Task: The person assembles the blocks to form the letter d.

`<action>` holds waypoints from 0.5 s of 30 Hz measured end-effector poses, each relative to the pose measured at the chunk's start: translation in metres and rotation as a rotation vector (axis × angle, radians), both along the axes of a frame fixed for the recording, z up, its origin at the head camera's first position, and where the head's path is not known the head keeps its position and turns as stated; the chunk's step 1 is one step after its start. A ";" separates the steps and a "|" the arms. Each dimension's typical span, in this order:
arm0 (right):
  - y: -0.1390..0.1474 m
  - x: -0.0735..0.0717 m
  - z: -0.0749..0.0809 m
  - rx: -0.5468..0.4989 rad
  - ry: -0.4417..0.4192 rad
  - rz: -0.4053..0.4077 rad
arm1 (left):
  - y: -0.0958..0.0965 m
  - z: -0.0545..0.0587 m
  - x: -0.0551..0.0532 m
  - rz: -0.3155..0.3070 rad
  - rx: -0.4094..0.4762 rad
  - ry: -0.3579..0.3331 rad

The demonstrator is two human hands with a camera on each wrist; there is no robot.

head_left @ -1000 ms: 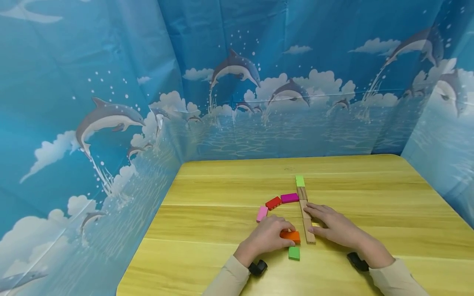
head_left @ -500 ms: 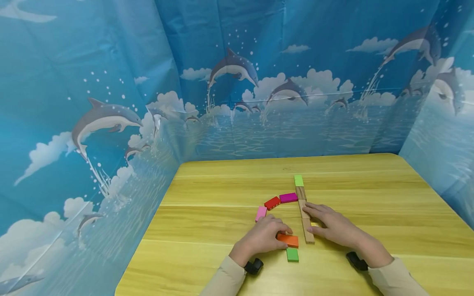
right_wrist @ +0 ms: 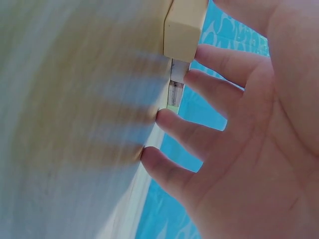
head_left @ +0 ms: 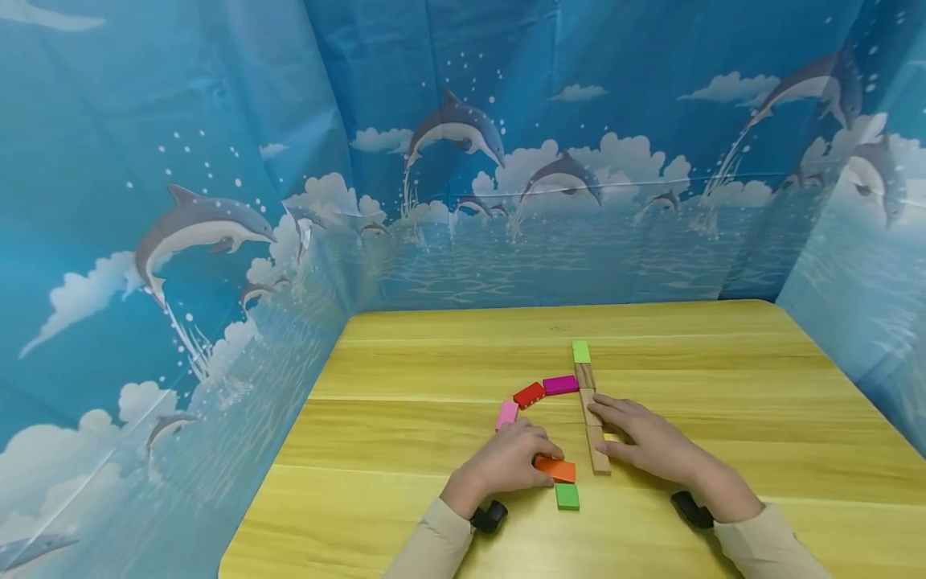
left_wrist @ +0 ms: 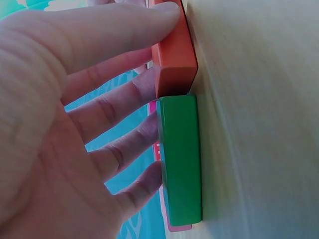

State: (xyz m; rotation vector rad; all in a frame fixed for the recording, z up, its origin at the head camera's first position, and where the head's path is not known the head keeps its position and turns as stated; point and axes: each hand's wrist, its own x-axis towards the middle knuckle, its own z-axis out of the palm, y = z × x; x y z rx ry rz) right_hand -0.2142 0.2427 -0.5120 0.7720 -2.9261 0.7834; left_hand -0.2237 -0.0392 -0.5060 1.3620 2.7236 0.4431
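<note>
My left hand (head_left: pixel 506 462) pinches an orange block (head_left: pixel 555 470) between thumb and fingers, flat on the table. A green block (head_left: pixel 567 497) lies against its near side; in the left wrist view, the orange block (left_wrist: pixel 175 55) meets the green block (left_wrist: pixel 180 159) end to side. My right hand (head_left: pixel 654 438) has its fingers extended. Its fingertips touch the right side of a straight row of plain wooden blocks (head_left: pixel 597 450), and the other fingertips (right_wrist: pixel 167 117) rest on the table. A sliver of a yellow block (head_left: pixel 612 437) shows beneath this hand.
Pink (head_left: pixel 507 414), red (head_left: pixel 530 395) and magenta (head_left: pixel 560 385) blocks curve up to the row, which ends in a darker wooden block (head_left: pixel 584 375) and a lime-green block (head_left: pixel 581 351). A dolphin-print curtain (head_left: pixel 463 249) stands behind the yellow wood-grain table (head_left: pixel 405 354).
My left hand has drawn the orange block slightly left and nearer, closer against the green block. The right hand stays by the wooden row. The head view has shifted a little.
</note>
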 end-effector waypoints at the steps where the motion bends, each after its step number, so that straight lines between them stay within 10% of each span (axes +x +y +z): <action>1: 0.000 0.000 0.000 -0.002 0.001 -0.002 | 0.000 0.000 0.000 -0.003 0.001 0.001; 15: -0.001 0.003 0.005 -0.037 -0.017 -0.013 | -0.001 -0.001 -0.001 -0.014 0.022 -0.010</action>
